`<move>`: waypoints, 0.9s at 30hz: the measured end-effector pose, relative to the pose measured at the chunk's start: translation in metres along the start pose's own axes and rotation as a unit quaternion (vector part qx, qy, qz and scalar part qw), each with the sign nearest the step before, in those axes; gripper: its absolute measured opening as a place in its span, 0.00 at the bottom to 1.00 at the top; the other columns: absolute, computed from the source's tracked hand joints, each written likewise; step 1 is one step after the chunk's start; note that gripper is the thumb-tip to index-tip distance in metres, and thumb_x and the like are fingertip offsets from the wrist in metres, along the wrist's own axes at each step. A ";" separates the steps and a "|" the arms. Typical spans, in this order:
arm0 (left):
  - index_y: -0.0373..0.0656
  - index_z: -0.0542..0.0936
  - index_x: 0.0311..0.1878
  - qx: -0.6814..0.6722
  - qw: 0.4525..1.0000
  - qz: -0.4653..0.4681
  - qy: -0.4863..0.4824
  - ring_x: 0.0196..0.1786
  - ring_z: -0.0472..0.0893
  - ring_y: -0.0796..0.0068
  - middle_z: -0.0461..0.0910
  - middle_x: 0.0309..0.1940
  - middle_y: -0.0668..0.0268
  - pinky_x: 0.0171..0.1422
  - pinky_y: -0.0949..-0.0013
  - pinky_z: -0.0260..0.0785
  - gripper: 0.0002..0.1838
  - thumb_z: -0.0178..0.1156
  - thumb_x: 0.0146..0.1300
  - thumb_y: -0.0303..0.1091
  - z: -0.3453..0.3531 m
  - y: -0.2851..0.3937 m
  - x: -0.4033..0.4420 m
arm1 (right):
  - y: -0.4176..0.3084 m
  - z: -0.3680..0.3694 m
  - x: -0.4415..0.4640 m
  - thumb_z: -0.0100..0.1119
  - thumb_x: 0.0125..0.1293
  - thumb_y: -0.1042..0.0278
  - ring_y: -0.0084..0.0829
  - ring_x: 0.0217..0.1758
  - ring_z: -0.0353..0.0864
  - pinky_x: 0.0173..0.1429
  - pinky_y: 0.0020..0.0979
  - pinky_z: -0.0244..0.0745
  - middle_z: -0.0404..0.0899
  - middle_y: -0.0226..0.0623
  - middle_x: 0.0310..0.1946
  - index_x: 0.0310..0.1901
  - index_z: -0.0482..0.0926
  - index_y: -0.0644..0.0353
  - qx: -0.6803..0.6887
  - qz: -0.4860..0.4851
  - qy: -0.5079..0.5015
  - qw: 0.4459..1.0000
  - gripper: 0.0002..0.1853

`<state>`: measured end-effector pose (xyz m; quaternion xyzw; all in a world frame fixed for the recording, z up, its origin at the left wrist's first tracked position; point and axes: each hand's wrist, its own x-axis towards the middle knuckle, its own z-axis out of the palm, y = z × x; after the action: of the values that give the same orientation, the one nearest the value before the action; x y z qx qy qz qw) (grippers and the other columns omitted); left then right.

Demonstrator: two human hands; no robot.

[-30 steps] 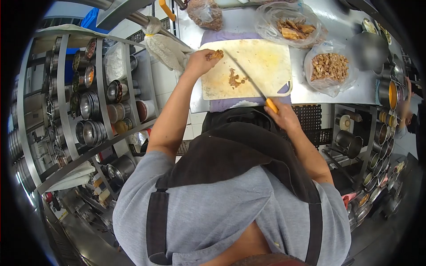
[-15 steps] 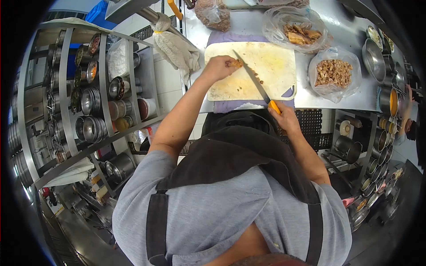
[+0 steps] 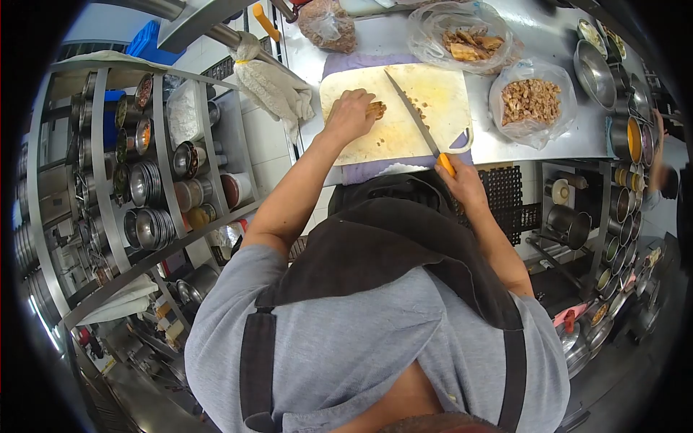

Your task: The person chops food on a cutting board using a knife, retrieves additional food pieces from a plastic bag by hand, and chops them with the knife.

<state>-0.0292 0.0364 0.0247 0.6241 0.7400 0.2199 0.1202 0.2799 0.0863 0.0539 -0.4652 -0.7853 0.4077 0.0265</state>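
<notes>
A long knife [image 3: 411, 105] with a yellow handle is gripped in my right hand [image 3: 463, 182] at the board's near right edge. Its blade slants across the white cutting board [image 3: 440, 94], tip pointing away and to the left. On the left part of the board, my left hand [image 3: 351, 115] is closed over a brown piece of meat [image 3: 376, 110], with one end showing past the fingers. Small chopped bits [image 3: 421, 112] lie beside the blade, on its right. A gap separates the blade from the held piece.
Behind the board stands an open plastic bag of larger meat pieces [image 3: 473, 45]. To the right is a bag of chopped pieces [image 3: 530, 101], with a steel bowl [image 3: 595, 74] beyond it. A tied bag [image 3: 327, 25] sits at the back left. A towel [image 3: 271, 90] hangs left of the table.
My left hand has drawn back left from the blade and set the piece down on the board. The knife has swung slightly away from it. The whole view has shifted a little.
</notes>
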 end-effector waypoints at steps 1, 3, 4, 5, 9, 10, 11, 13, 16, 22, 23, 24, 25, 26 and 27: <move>0.37 0.81 0.51 0.010 0.999 0.032 0.012 0.54 0.77 0.50 0.81 0.46 0.52 0.61 0.55 0.70 0.19 0.65 0.54 0.30 -0.001 0.002 -0.002 | 0.002 0.001 0.000 0.62 0.67 0.51 0.57 0.47 0.81 0.49 0.48 0.75 0.82 0.57 0.40 0.56 0.78 0.58 0.000 0.001 0.000 1.000 0.23; 0.37 0.81 0.51 0.030 0.999 0.037 0.026 0.54 0.77 0.51 0.81 0.47 0.52 0.60 0.55 0.70 0.19 0.65 0.54 0.30 0.006 0.003 -0.008 | 0.007 0.003 0.002 0.61 0.67 0.51 0.57 0.47 0.81 0.49 0.49 0.76 0.82 0.57 0.40 0.56 0.78 0.59 -0.001 -0.016 0.005 1.000 0.23; 0.38 0.80 0.51 0.050 0.997 0.042 0.039 0.54 0.77 0.51 0.80 0.48 0.52 0.60 0.55 0.70 0.20 0.65 0.54 0.30 0.012 0.003 -0.010 | 0.010 0.006 0.002 0.61 0.67 0.51 0.57 0.47 0.81 0.49 0.49 0.76 0.82 0.57 0.40 0.56 0.78 0.59 -0.002 -0.017 0.004 1.000 0.23; 0.38 0.80 0.51 0.050 0.997 0.040 0.040 0.54 0.77 0.51 0.80 0.48 0.52 0.60 0.55 0.70 0.20 0.65 0.54 0.30 0.017 0.002 -0.009 | 0.012 0.008 0.002 0.61 0.67 0.51 0.58 0.47 0.81 0.49 0.49 0.76 0.82 0.58 0.40 0.56 0.77 0.58 -0.002 -0.035 0.018 0.999 0.23; 0.39 0.82 0.47 -0.004 1.000 0.005 0.024 0.49 0.77 0.51 0.81 0.43 0.53 0.56 0.54 0.71 0.15 0.64 0.55 0.29 0.040 0.012 0.002 | 0.006 0.008 0.002 0.59 0.68 0.54 0.59 0.47 0.80 0.49 0.50 0.75 0.82 0.58 0.39 0.59 0.74 0.58 -0.031 -0.050 0.020 0.998 0.23; 0.39 0.82 0.45 -0.019 1.000 0.003 0.003 0.47 0.77 0.51 0.81 0.41 0.53 0.55 0.55 0.71 0.13 0.63 0.55 0.29 0.044 0.016 0.003 | 0.008 0.009 0.003 0.59 0.68 0.54 0.59 0.47 0.80 0.49 0.50 0.75 0.82 0.58 0.39 0.59 0.74 0.58 -0.033 -0.051 0.018 0.998 0.23; 0.39 0.82 0.45 -0.020 1.000 0.001 0.005 0.47 0.77 0.51 0.81 0.41 0.53 0.55 0.55 0.71 0.13 0.63 0.55 0.29 0.047 0.019 0.004 | 0.011 0.011 0.004 0.59 0.68 0.56 0.59 0.46 0.80 0.49 0.51 0.75 0.82 0.59 0.39 0.59 0.74 0.57 -0.035 -0.052 0.010 0.998 0.22; 0.39 0.82 0.45 -0.034 0.999 0.026 0.013 0.47 0.77 0.51 0.81 0.40 0.53 0.55 0.55 0.71 0.13 0.64 0.56 0.30 0.057 0.025 0.000 | 0.012 0.010 0.006 0.58 0.68 0.57 0.59 0.46 0.80 0.49 0.52 0.75 0.82 0.59 0.38 0.59 0.73 0.57 -0.037 -0.052 0.001 0.998 0.22; 0.39 0.80 0.49 -0.014 1.000 0.010 0.017 0.48 0.77 0.52 0.80 0.43 0.54 0.55 0.55 0.70 0.17 0.65 0.55 0.32 0.039 0.039 -0.005 | 0.011 0.009 0.006 0.58 0.67 0.57 0.59 0.45 0.80 0.49 0.52 0.75 0.81 0.59 0.38 0.59 0.73 0.57 -0.037 -0.038 -0.007 0.999 0.21; 0.38 0.79 0.47 -0.038 0.996 0.058 0.055 0.48 0.76 0.51 0.79 0.42 0.55 0.54 0.55 0.70 0.16 0.65 0.54 0.29 0.028 0.032 -0.003 | 0.011 0.012 0.005 0.58 0.68 0.57 0.59 0.45 0.80 0.49 0.52 0.75 0.81 0.60 0.37 0.60 0.72 0.57 -0.041 -0.049 -0.003 0.998 0.22; 0.38 0.79 0.44 -0.047 0.996 0.062 0.049 0.48 0.76 0.52 0.79 0.42 0.56 0.54 0.55 0.70 0.13 0.64 0.55 0.28 0.034 0.031 -0.003 | 0.010 0.011 0.005 0.58 0.68 0.57 0.59 0.45 0.80 0.49 0.52 0.75 0.81 0.60 0.38 0.60 0.72 0.58 -0.039 -0.047 -0.008 0.998 0.23; 0.39 0.79 0.40 -0.055 0.995 0.066 0.044 0.48 0.76 0.53 0.79 0.42 0.57 0.54 0.55 0.70 0.10 0.63 0.55 0.28 0.037 0.033 -0.002 | 0.008 0.010 0.004 0.58 0.68 0.57 0.59 0.46 0.81 0.49 0.52 0.75 0.81 0.60 0.39 0.61 0.72 0.58 -0.038 -0.045 -0.013 0.998 0.23; 0.39 0.79 0.40 -0.057 0.995 0.067 0.043 0.48 0.76 0.53 0.79 0.42 0.57 0.54 0.55 0.70 0.10 0.63 0.55 0.28 0.040 0.034 -0.002 | 0.007 0.010 0.004 0.58 0.68 0.57 0.59 0.46 0.81 0.49 0.52 0.75 0.81 0.60 0.39 0.61 0.72 0.58 -0.039 -0.044 -0.013 0.998 0.23; 0.39 0.79 0.39 -0.068 0.995 0.057 0.052 0.47 0.76 0.53 0.79 0.40 0.56 0.53 0.55 0.70 0.08 0.63 0.55 0.28 0.043 0.035 -0.002 | 0.005 0.010 0.004 0.58 0.69 0.57 0.59 0.46 0.80 0.50 0.52 0.75 0.81 0.61 0.39 0.61 0.72 0.58 -0.035 -0.045 -0.016 0.998 0.23; 0.38 0.79 0.38 -0.078 0.994 0.046 0.061 0.46 0.76 0.53 0.79 0.39 0.56 0.53 0.55 0.70 0.07 0.62 0.56 0.27 0.045 0.036 -0.003 | 0.004 0.011 0.003 0.58 0.69 0.56 0.60 0.47 0.80 0.51 0.51 0.74 0.81 0.61 0.40 0.62 0.72 0.58 -0.030 -0.046 -0.020 0.998 0.24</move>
<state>0.0227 0.0460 0.0020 0.6319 0.6969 0.3198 0.1130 0.2766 0.0833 0.0428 -0.4213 -0.8181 0.3912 0.0152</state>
